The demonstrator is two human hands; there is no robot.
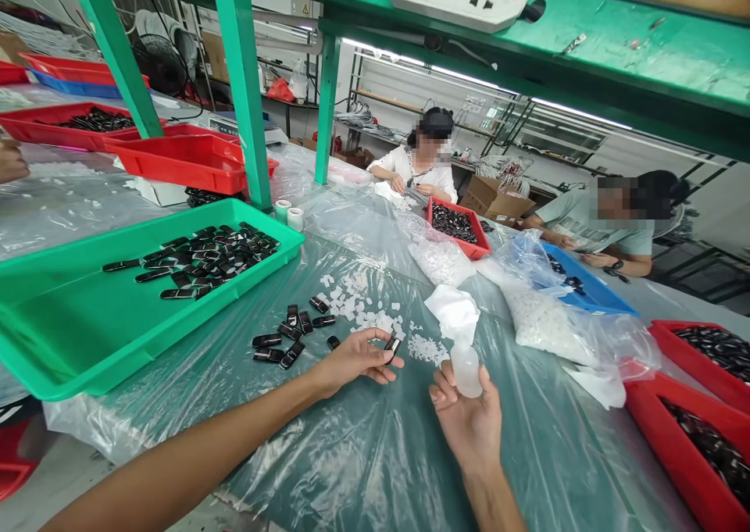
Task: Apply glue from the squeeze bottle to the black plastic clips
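My left hand [358, 355] pinches a small black oblong part [393, 346] with a shiny light stripe, between thumb and fingers, above the plastic-covered table. My right hand [472, 419] is closed round a frosted white bottle [466, 371], held up to the right of the left hand. White crumpled tissue [452, 310] shows right at the bottle's upper end; whether the two touch I cannot tell. Several similar black parts [291, 331] lie loose left of my left hand. Small white pieces [360, 305] are scattered just beyond it, with finer white bits [426, 350] between the hands.
A green tray [76, 313] with black parts stands at left. Red trays [662, 423] are at right, a blue tray [609, 298] farther back. Bags of white pieces [551, 325] lie right of centre. Green posts [240, 87] rise ahead. Two people sit across; another hand shows at far left.
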